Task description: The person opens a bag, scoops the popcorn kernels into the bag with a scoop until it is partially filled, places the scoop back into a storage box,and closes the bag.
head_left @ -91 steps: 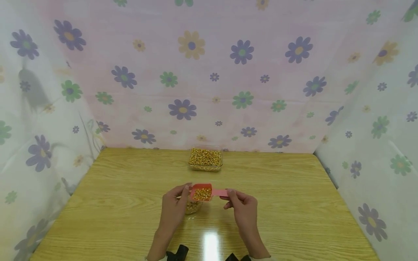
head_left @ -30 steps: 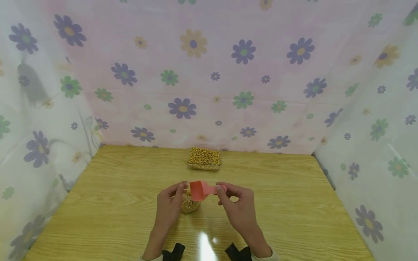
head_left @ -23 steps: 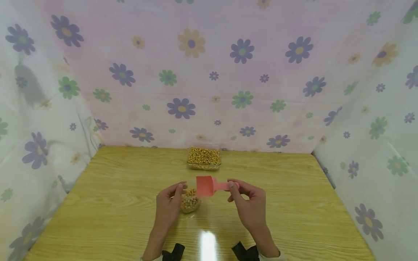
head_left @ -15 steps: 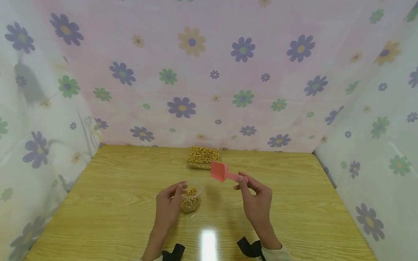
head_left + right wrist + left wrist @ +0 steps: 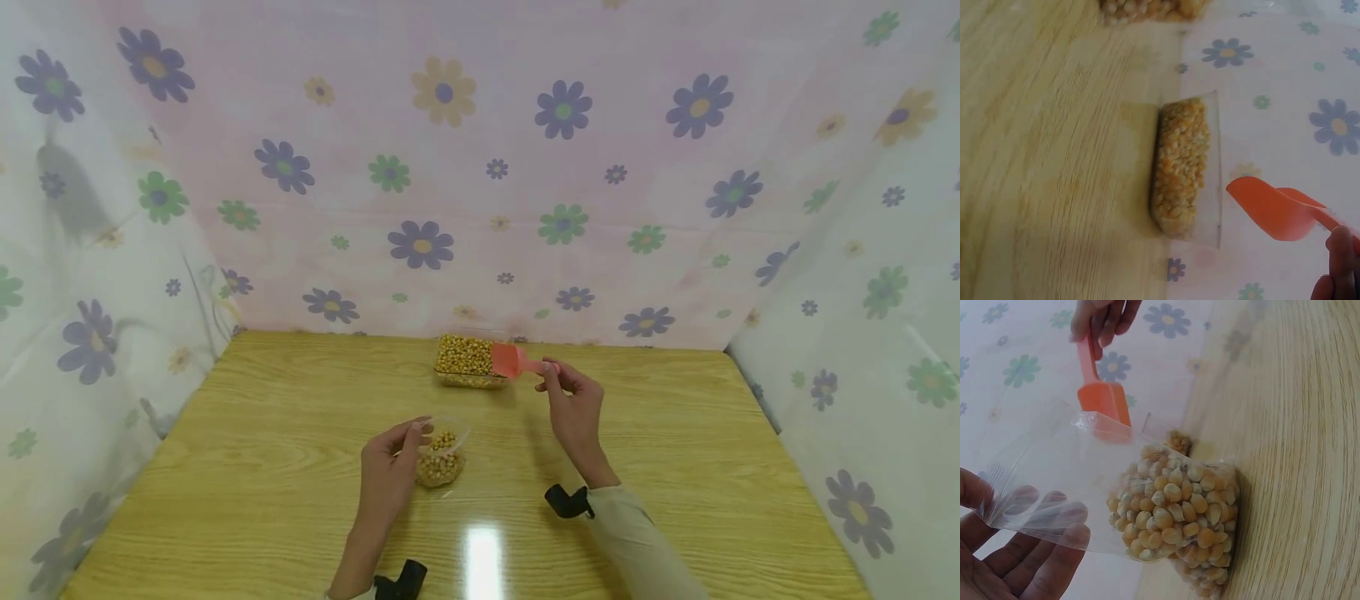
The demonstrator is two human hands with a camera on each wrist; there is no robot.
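Observation:
My left hand (image 5: 387,472) pinches the upper edge of a clear plastic bag (image 5: 1054,506) between thumb and fingers. Corn kernels (image 5: 1169,509) fill the bag's lower part, which stands on the table with its mouth spread. My right hand (image 5: 576,408) grips the handle of a pink scoop (image 5: 510,361) and holds it at the right side of a glass container (image 5: 474,382) full of corn kernels. In the right wrist view the scoop is apart from the container's rim, raised above it. No kernels show in the scoop's visible part.
The wooden table (image 5: 285,450) reaches back to a flowered cloth (image 5: 337,208), which also hangs at both sides. Black wrist mounts (image 5: 567,502) sit on both forearms. The glass container stands near the table's back edge, beyond the bag.
The scoop, full of kernels over the bag three seconds ago, was tipped there. My right hand has since carried it right and back to the glass container. The left hand has stayed at the bag.

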